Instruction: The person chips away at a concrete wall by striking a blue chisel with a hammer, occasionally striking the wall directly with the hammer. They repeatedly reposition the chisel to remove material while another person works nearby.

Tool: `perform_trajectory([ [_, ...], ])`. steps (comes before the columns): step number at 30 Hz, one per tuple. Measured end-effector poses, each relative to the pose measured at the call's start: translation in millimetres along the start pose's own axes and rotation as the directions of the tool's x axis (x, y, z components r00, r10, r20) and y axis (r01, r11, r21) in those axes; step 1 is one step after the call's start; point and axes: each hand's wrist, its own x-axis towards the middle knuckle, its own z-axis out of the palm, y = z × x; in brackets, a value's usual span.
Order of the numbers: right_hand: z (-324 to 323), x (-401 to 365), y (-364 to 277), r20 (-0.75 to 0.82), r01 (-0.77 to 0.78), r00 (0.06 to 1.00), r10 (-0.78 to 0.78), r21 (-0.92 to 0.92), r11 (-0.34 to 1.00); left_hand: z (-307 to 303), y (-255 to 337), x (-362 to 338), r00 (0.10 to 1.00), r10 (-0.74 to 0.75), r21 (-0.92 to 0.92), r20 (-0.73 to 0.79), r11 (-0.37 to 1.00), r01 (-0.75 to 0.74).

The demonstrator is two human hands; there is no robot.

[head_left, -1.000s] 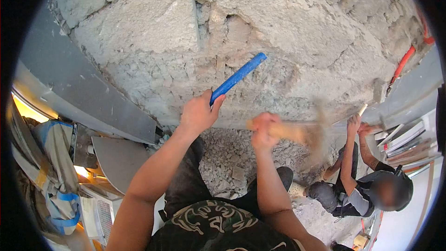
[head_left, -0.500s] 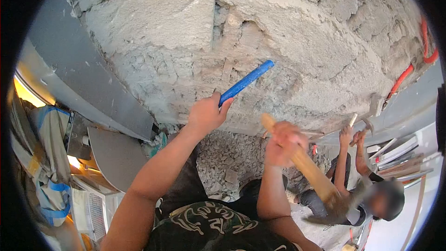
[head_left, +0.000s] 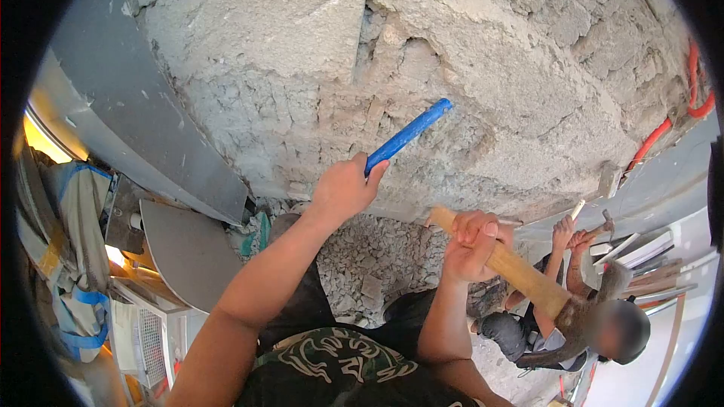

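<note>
My left hand (head_left: 347,188) is closed around the lower end of a blue chisel (head_left: 411,134), a straight round bar. It slants up and right across the rough masonry wall (head_left: 264,98), its far end overlapping a broken patch. My right hand (head_left: 477,245) grips the wooden handle of a hammer (head_left: 524,280), fingers wrapped near the butt end. The hammer's long dark head (head_left: 577,324) is at lower right, drawn back from the wall and apart from the chisel.
Rubble (head_left: 366,256) covers the floor below the wall. At right a crouching person (head_left: 543,316) holds a small hammer (head_left: 603,226) and a light-coloured rod. A grey panel (head_left: 188,256) and canvas bags (head_left: 79,256) stand left; an orange conduit (head_left: 652,143) runs along the right.
The hammer and my right hand have shifted right and slightly down in the view, and the blur has lessened. My left hand and the chisel show slightly farther right, as the view shifts.
</note>
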Motion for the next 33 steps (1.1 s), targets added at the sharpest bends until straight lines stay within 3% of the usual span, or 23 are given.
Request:
perform_trajectory([
  [2,-2,-5,21,0.012,0.058,0.998,-0.06,0.086,0.995,-3,4,-2,1.0,-0.005,-0.023,0.002,1.0,0.005],
  [3,-19,-19,54,-0.041,-0.081,0.996,0.073,-0.26,0.962,-3,4,-4,1.0,-0.002,-0.023,0.003,1.0,0.002],
  [4,-28,-26,70,-0.133,-0.222,0.975,0.178,-0.563,0.796,-1,5,-4,1.0,-0.012,-0.013,0.0,1.0,0.012],
  [5,-27,-24,66,-0.129,-0.216,0.976,0.173,-0.563,0.798,0,5,-3,1.0,-0.022,-0.004,-0.005,1.0,0.022],
  [6,-26,-20,57,-0.209,-0.466,0.88,0.427,-0.562,0.684,1,4,-4,1.0,-0.019,-0.005,-0.011,1.0,0.019],
  [7,-26,-20,49,-0.288,-0.674,0.711,0.641,-0.539,0.506,2,3,-6,1.0,-0.015,-0.003,-0.001,1.0,0.015],
  [8,-42,-28,54,-0.296,-0.62,0.777,0.555,-0.51,0.597,2,3,-3,1.0,-0.016,-0.007,-0.007,1.0,0.016],
  [9,-41,-26,44,-0.285,-0.618,0.777,0.562,-0.516,0.593,1,4,-3,1.0,-0.027,-0.013,-0.015,1.0,0.027],
  [12,-22,-6,0,-0.288,-0.513,0.856,0.429,-0.375,0.772,0,5,-2,1.0,-0.019,-0.048,0.025,0.999,0.021],
  [14,-10,10,-17,-0.044,-0.086,0.996,0.081,-0.113,0.99,5,3,-3,1.0,-0.007,-0.051,-0.025,0.999,0.006],
  [15,-2,15,-20,-0.044,-0.085,0.996,0.081,-0.115,0.99,4,4,-4,1.0,-0.006,-0.052,-0.024,0.999,0.005],
  [17,11,22,-21,-0.013,0.072,0.997,-0.071,0.106,0.992,1,6,-5,1.0,-0.016,-0.061,-0.014,0.998,0.015],
  [18,7,15,-5,-0.011,0.072,0.997,-0.071,0.105,0.992,1,6,-5,1.0,-0.016,-0.063,-0.014,0.998,0.015],
  [19,-4,0,24,-0.003,-0.013,1.0,0.013,-0.198,0.98,1,6,-4,1.0,-0.017,-0.05,-0.018,0.999,0.016],
  [20,-16,-11,45,-0.02,-0.093,0.995,0.095,-0.483,0.871,2,6,-5,1.0,-0.017,-0.038,-0.022,0.999,0.016],
  [21,-27,-17,51,-0.017,-0.089,0.996,0.092,-0.485,0.87,3,7,-6,1.0,-0.015,-0.042,-0.024,0.999,0.014],
  [22,-35,-22,53,-0.148,-0.412,0.903,0.404,-0.568,0.712,3,7,-7,1.0,-0.013,-0.05,-0.027,0.999,0.012],
  [23,-44,-27,53,-0.302,-0.669,0.701,0.646,-0.592,0.449,2,8,-6,1.0,-0.011,-0.056,-0.03,0.998,0.009],
  [27,-24,-12,-4,-0.338,-0.639,0.768,0.544,-0.456,0.619,1,9,-7,0.999,-0.034,-0.059,0.009,0.998,0.034],
  [29,-17,1,-21,-0.211,-0.378,0.918,0.335,-0.212,0.901,-1,12,-5,0.999,-0.052,-0.054,0.011,0.997,0.053],
  [30,-9,9,-31,-0.217,-0.382,0.916,0.338,-0.214,0.899,-1,13,-6,0.998,-0.053,-0.054,0.019,0.997,0.054],
  [32,7,31,-37,-0.087,0.001,0.996,0.003,0.043,0.999,-5,14,-5,0.998,-0.058,-0.057,0.024,0.997,0.059],
  [33,11,33,-30,-0.088,-0.002,0.996,0.006,0.044,0.999,-6,15,-6,0.998,-0.06,-0.056,0.025,0.997,0.062],
])
